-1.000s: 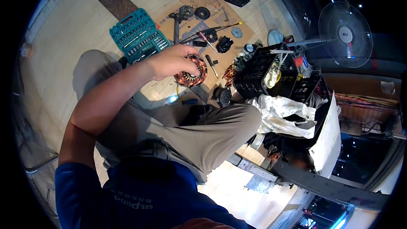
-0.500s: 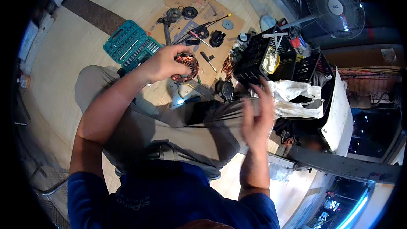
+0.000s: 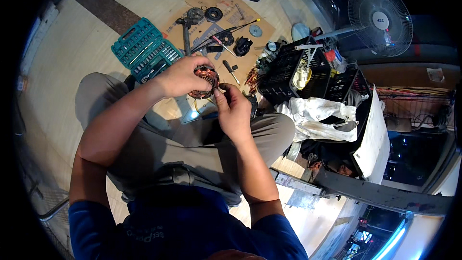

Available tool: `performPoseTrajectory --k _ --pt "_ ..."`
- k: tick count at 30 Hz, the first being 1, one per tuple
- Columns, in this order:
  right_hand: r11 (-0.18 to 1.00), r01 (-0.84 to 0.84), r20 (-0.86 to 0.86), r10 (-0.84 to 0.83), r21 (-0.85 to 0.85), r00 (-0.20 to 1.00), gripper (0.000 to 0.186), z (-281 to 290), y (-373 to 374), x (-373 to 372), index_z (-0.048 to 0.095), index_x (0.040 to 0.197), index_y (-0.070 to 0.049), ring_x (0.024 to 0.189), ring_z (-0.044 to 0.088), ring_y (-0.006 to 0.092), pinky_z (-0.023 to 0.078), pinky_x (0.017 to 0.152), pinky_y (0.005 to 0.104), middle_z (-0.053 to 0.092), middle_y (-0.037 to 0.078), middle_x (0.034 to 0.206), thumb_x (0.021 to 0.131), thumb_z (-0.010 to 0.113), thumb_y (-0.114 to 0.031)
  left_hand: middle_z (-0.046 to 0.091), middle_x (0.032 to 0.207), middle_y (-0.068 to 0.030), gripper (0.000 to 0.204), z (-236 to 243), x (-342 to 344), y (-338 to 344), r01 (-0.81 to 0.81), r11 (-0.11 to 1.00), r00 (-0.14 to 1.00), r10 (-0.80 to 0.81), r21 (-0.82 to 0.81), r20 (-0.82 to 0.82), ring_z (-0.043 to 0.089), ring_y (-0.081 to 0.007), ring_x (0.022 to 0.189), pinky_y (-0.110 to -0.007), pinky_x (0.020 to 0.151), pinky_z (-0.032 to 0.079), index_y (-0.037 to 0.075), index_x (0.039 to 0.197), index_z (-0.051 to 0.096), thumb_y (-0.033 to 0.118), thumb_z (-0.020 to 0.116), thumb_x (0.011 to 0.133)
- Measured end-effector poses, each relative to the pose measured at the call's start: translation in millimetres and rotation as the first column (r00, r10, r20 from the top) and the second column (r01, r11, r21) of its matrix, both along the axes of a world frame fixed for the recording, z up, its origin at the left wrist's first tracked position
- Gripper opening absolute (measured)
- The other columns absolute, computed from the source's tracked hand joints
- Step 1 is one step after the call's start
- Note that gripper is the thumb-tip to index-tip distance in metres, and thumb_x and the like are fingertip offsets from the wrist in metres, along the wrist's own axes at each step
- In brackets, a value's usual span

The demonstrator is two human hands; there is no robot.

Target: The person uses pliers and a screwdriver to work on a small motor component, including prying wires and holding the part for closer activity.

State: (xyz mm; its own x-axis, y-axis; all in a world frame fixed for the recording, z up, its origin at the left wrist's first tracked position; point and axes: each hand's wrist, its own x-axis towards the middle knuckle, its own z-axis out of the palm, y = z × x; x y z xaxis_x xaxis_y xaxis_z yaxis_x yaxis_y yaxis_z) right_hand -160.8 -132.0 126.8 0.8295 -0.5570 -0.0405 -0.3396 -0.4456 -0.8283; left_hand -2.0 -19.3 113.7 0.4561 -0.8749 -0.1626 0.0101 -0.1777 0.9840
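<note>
A ring-shaped stator with copper windings (image 3: 204,73) is held up over the cardboard, in front of my crossed legs. My left hand (image 3: 182,76) grips it from the left, fingers over its top and thumb at its inner opening. On its lower right edge my right hand (image 3: 234,113) closes thumb and index finger in a pinch. Whether a small wire end sits between those fingertips is hidden. Just beyond my hands lie a dark-handled screwdriver (image 3: 231,71), a red-handled screwdriver (image 3: 223,45) and a hammer (image 3: 186,36).
A green socket set case (image 3: 139,50) lies unfolded at the left. Motor parts, such as a black pulley (image 3: 213,14), are spread on the cardboard (image 3: 262,21). Black crates (image 3: 285,70), white gloves (image 3: 313,115) and a standing fan (image 3: 380,20) are on the right.
My right hand has come in from the right, away from the gloves, and now touches the stator's edge. My left hand keeps its hold. The whole view has shifted slightly.
</note>
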Motion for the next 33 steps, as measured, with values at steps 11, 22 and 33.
performPoseTrajectory --k 11,22,33 --pt "0.980 -0.035 0.085 0.052 -0.197 0.995 0.012 18 -24 4 0.067 0.087 0.000 0.056 0.049 0.0095 0.042 0.055 0.0248 0.056 0.006 0.061 0.088 0.066 -0.012 0.056 0.106 -0.0157 0.054 1 7 -2 0.200 0.980 0.979 -0.201 0.025 0.045 0.057 -0.0260 0.102 -0.033 0.090 0.045 0.004 0.117 0.059 0.022 0.073 0.068" --pt "0.989 0.106 0.015 -0.109 0.103 0.994 0.014 -10 -50 -5 0.067 0.089 0.002 0.060 0.049 0.0079 0.043 0.057 0.0256 0.059 0.003 0.064 0.088 0.066 -0.012 0.062 0.108 -0.0089 0.051 5 3 -4 0.205 0.969 0.945 -0.233 -0.138 -0.230 0.059 -0.0159 0.102 -0.030 0.091 0.047 -0.002 0.118 0.055 0.000 0.065 0.068" --pt "0.957 -0.258 -0.134 0.275 0.128 0.952 0.014 1 -25 -46 0.063 0.089 0.003 0.068 0.048 0.0082 0.042 0.064 0.0244 0.056 0.000 0.070 0.091 0.064 -0.011 0.064 0.103 -0.0125 0.041 -5 12 -6 -0.199 0.935 0.791 -0.023 -0.293 -0.611 0.064 -0.0163 0.091 -0.030 0.081 0.053 -0.003 0.118 0.053 0.000 0.062 0.078"
